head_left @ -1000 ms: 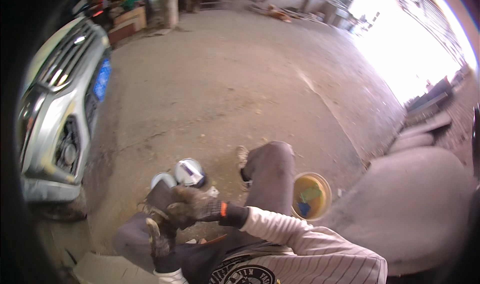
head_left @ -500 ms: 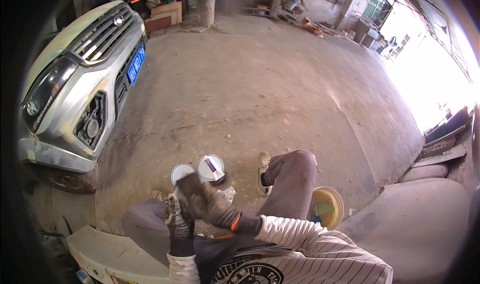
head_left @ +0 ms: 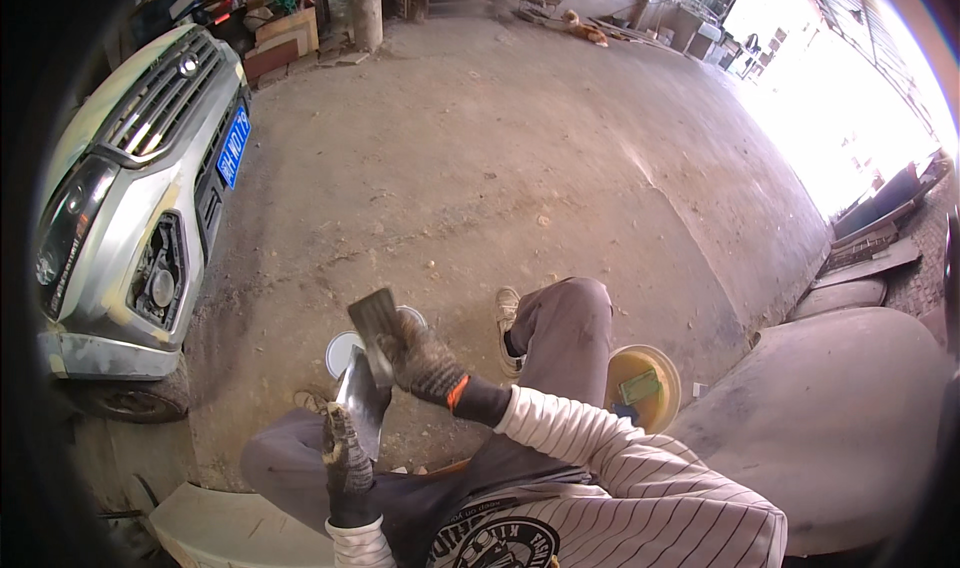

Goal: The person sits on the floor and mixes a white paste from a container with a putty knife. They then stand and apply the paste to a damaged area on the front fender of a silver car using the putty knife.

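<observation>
My gloved left hand (head_left: 346, 456) is closed round the lower end of a shiny grey metal plate (head_left: 366, 400), which points away from me above my left leg. In my gloved right hand (head_left: 428, 364) is a dark flat rectangular scraper (head_left: 377, 324), its broad face tilted up. The scraper's lower edge lies at the plate's upper part; whether they touch, I cannot tell. Just beyond stands a tin with a pale round lid (head_left: 342, 354). A second tin (head_left: 412, 316) is mostly hidden behind my right hand.
Right of my right leg stands a yellowish bucket (head_left: 674, 386) holding a green block (head_left: 640, 386) and something blue. A large pale curved panel (head_left: 820, 433) lies farther right. A partly sanded car (head_left: 115, 356) stands at the left, and another pale panel (head_left: 225, 528) lies near my left leg.
My right hand has lifted the scraper up and away from my left hand, and more of the metal plate shows. The whole view has shifted, moving the car left and the tins lower.
</observation>
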{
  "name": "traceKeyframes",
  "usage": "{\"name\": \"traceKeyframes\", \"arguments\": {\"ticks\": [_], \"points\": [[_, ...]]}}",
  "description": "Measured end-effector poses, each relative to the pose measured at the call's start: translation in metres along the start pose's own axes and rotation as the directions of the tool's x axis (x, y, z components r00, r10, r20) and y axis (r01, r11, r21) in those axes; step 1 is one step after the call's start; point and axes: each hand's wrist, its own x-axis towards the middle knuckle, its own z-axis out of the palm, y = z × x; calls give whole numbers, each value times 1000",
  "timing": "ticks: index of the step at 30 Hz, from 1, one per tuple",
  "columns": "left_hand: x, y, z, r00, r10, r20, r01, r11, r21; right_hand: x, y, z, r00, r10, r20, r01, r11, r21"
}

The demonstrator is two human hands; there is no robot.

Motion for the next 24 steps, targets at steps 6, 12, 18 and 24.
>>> {"name": "traceKeyframes", "arguments": {"ticks": [6, 12, 18, 24], "points": [[-15, 2, -10, 997, 55, 61, -70, 956, 285, -17, 5, 5, 952, -150, 268, 184, 977, -105], [-15, -6, -8, 996, 52, 79, -67, 975, 210, -24, 13, 7, 927, -329, 181, 333, 943, 4], [-14, -2, -8, 966, -244, 81, 252, 962, -105, -14, 20, 6, 993, -30, 110, 27, 999, 33], [-20, 1, -15, 985, -19, 171, -57, 903, 426, -18, 11, 7, 989, -51, 142, 42, 997, 66]]}}
